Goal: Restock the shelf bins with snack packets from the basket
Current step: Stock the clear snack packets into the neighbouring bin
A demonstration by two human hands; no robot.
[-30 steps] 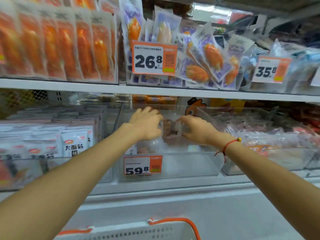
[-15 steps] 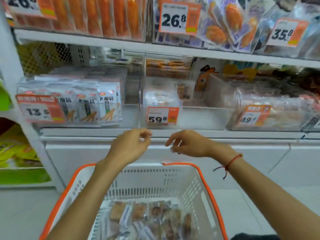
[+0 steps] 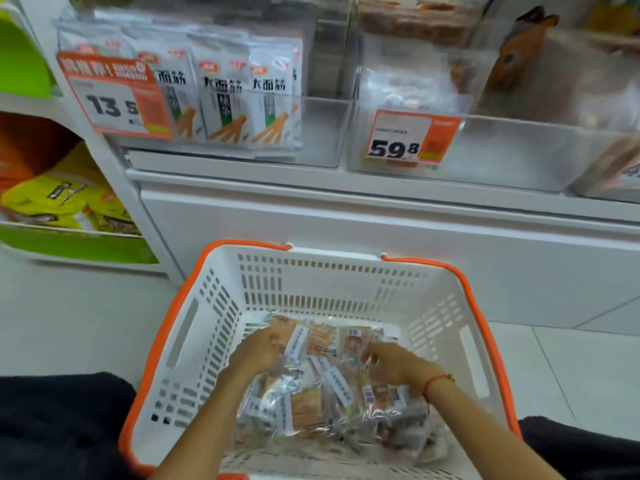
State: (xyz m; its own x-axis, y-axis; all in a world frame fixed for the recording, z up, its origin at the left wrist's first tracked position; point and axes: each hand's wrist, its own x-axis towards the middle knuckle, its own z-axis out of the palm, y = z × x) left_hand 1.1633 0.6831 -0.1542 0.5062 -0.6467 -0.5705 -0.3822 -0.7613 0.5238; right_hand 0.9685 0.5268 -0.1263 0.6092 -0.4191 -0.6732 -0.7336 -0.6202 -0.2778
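- A person is crouching or sitting in front of a shop shelf, looking down into a white basket (image 3: 194,327) with orange rim and handles, standing on the floor just below the shelf.
- A loose heap of clear snack packets (image 3: 311,403) with white labels is lying on the basket floor, towards the near side.
- The left hand (image 3: 258,351) is reaching into the heap, its fingers curling onto a packet at the far edge of the pile; whether the grip is complete cannot be told through the blur.
- The right hand (image 3: 389,362), with a red cord at the wrist, is lying on the packets beside it, fingers bent down among them; they seem to be pinching a packet edge, but this is not certain.
- Above, a clear shelf bin (image 3: 519,157) bearing a price tag (image 3: 412,138) reading 59.8 is holding only a few packets at its back, with plenty of room in front.
- To its left, a neighbouring bin (image 3: 322,133) is holding upright white packets behind a 13.5 tag.
- Judging by this, the step in hand is gathering packets from the basket.
- The next move is likely calling for a firm hold on a small bundle, then lifting it up and forward over the low front wall of the bin tagged 59.8.
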